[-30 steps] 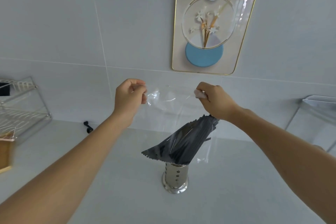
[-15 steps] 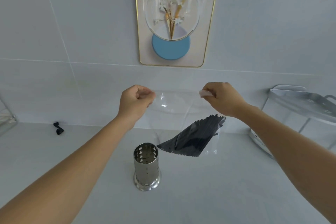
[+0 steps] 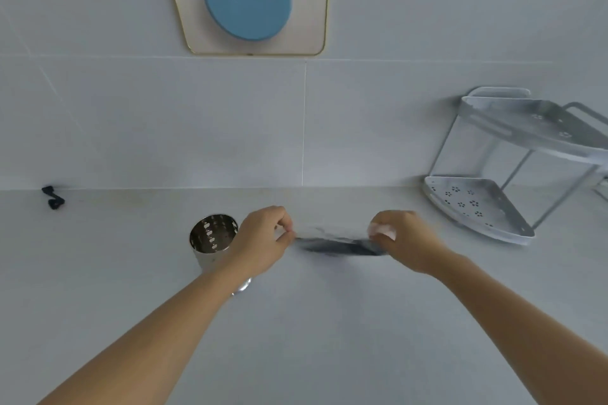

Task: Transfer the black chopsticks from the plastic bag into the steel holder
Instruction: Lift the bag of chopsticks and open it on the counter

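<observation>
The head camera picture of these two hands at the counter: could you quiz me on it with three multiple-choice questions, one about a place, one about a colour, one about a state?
1. Where does the steel holder stand?
A. beside the left hand
B. on the corner rack
C. against the wall

2. What colour is the disc on the wall plaque?
A. red
B. blue
C. green

3. How is the plastic bag held?
A. by the right hand alone
B. it lies untouched
C. pinched by both hands

Answers: 1 A, the holder shows just left of that hand. 2 B, the disc is plainly blue. 3 C, each hand pinches one end.
</observation>
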